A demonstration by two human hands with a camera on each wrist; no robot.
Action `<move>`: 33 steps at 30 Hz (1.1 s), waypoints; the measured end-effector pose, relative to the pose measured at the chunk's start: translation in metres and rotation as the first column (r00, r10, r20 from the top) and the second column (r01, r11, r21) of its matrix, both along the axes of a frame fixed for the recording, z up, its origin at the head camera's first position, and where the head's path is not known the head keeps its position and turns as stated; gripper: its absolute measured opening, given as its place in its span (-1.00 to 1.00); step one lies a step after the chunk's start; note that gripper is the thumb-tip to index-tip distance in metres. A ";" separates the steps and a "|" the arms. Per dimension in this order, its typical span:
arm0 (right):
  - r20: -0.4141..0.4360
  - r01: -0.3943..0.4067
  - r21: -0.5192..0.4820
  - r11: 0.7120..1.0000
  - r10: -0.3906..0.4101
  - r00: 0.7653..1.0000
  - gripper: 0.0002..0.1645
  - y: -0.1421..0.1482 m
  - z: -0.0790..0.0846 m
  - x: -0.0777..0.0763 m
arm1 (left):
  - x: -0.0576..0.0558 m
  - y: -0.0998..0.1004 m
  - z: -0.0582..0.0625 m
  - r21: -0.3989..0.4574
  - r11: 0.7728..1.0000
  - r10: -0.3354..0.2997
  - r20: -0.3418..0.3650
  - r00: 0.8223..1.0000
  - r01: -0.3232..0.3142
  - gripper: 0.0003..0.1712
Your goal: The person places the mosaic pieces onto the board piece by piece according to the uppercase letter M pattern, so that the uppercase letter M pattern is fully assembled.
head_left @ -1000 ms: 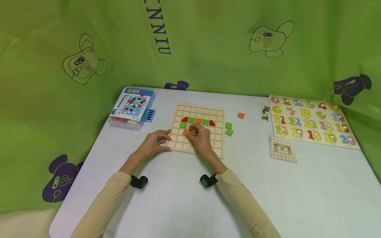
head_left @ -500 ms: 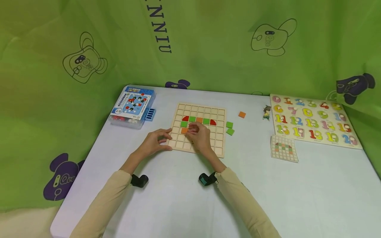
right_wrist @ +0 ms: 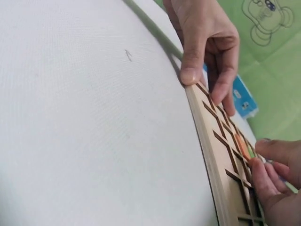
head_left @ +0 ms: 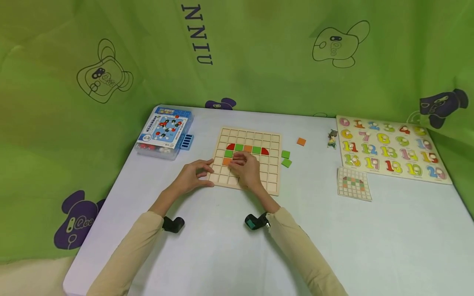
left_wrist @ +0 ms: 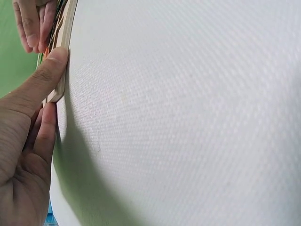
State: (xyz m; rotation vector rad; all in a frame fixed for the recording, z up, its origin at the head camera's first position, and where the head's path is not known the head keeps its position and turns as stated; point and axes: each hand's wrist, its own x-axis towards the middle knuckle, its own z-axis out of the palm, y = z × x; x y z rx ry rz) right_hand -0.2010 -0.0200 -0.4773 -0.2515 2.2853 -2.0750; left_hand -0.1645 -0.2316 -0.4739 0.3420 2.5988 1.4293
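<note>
A wooden grid board [head_left: 273,178] lies on the white table. Its upper row holds a red quarter-round at each end with green and orange square tiles between, and a green tile [head_left: 228,153] sits below at the left. My left hand [head_left: 190,177] grips the board's near left corner, thumb on the front edge and fingers along the left side. Over the board, my right hand [head_left: 249,172] pinches at the right edge of an orange tile [head_left: 226,161] just under that green one. In the right wrist view this orange tile [right_wrist: 242,146] lies among the grid ribs; my palm hides several cells.
Right of the board lie two green tiles [head_left: 286,163] and a loose orange tile [head_left: 301,141]. Farther right are a small figurine [head_left: 331,139], a pattern card [head_left: 353,185] and a number puzzle [head_left: 392,152]. A clear plastic box [head_left: 164,131] stands back left.
The orange tile under my right fingertips has shifted left and lies square in the column below the green tile. My right hand has moved slightly left with it; my left hand keeps its place.
</note>
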 end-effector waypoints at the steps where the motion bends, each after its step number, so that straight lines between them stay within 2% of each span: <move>1: 0.004 -0.002 -0.002 1.000 0.002 1.000 -0.61 0.002 0.001 0.000 | 0.000 0.000 0.000 -0.003 1.000 0.000 0.001 1.000 0.000 -0.58; 7: 0.034 -0.021 0.017 1.000 0.021 0.999 -0.59 0.026 0.009 0.002 | 0.001 0.003 0.004 -0.032 0.999 0.010 0.021 1.000 -0.009 -0.58; 11: 0.037 -0.017 0.062 0.998 0.015 0.999 -0.60 0.050 0.017 0.003 | 0.003 0.007 0.010 -0.100 0.995 0.016 0.022 1.000 -0.014 -0.57; 12: 0.038 -0.017 0.067 0.998 0.015 0.999 -0.60 0.057 0.022 0.004 | 0.003 0.007 0.011 -0.113 0.993 0.019 0.023 1.000 -0.017 -0.57; 15: 0.027 -0.007 0.077 0.997 0.005 1.000 -0.61 0.082 0.023 0.002 | 0.003 0.009 0.013 -0.130 0.991 0.026 0.032 0.999 -0.021 -0.56; 17: 0.008 0.017 0.118 0.993 -0.018 1.000 -0.61 0.101 0.021 0.000 | 0.003 0.009 0.013 -0.124 0.992 0.027 0.042 0.999 -0.021 -0.57; 19: -0.030 0.063 0.187 0.980 -0.059 0.998 -0.59 0.121 0.010 -0.004 | 0.002 0.009 0.011 -0.118 0.993 0.030 0.046 0.998 -0.025 -0.57; 22: -0.087 0.116 0.342 0.932 -0.092 0.992 -0.50 0.144 0.004 -0.006 | 0.003 0.009 0.011 -0.110 0.994 0.032 0.041 0.999 -0.027 -0.57; 26: -0.157 0.123 0.469 0.875 -0.055 0.986 -0.41 0.159 -0.003 -0.010 | 0.003 0.007 0.011 -0.091 0.996 0.026 0.028 0.999 -0.023 -0.58; 29: -0.201 0.119 0.483 0.868 -0.023 0.979 -0.48 0.164 -0.006 -0.013 | 0.003 0.007 0.010 -0.079 0.997 0.016 0.023 1.000 -0.014 -0.58; 33: -0.246 0.128 0.460 0.879 -0.013 0.969 -0.59 0.168 -0.007 -0.015 | 0.003 0.008 0.008 -0.068 0.998 0.010 0.023 1.000 -0.009 -0.57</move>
